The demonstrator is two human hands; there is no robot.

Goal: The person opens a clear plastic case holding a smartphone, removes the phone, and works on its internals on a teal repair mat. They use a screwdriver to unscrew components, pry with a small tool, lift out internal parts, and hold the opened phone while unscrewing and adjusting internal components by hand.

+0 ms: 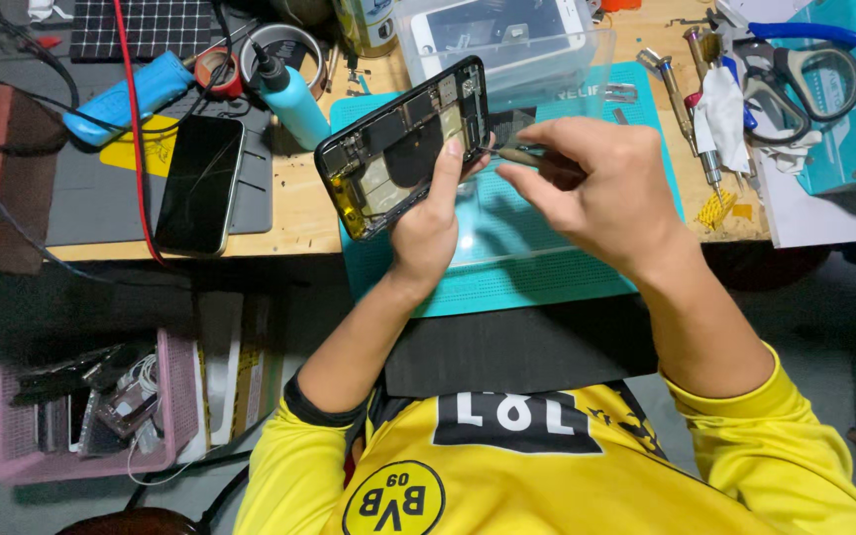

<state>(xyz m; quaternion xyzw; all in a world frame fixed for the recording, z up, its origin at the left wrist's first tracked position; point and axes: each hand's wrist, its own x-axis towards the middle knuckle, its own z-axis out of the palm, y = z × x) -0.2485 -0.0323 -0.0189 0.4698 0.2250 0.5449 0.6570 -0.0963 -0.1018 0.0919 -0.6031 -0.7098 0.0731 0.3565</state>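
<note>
Yellow sleeves [745, 436]: nearest to me, both forearms reach away toward the bench.
Pink basket [178, 396]: near left, down by the floor, stuffed with cables and spare parts.
Teal mat [507, 267]: work mat at the near bench edge, both hands sit over it; I read it as the catch zone for small parts.
Left hand [426, 223]: closed around the near end of the opened phone [403, 147], palm under it, thumb lying up across the exposed insides; wrist bent back.
Opened phone: held in the air just above the mat, tilted, back off, boards and battery facing up; I'd say tilted so the far right corner meets the tool.
Right hand [601, 188]: fingers pinched shut on a thin tool [517, 156], pen-style grip, wrist cocked left.
Thin tool: tip at the phone's right edge; contact point too small for me to tell.
Black phone [198, 183]: left of the mat, lying flat, screen up, on a grey pad [101, 198], well apart from both hands.
Blue bottle [289, 97]: far left of the held phone, upright, thin nozzle.
Clear box [507, 45]: far centre, a white phone part lies inside it.
Screwdrivers [686, 89]: far right, laid out together beside white cloth.
Scissors [795, 74]: far right corner, on a teal case.
</note>
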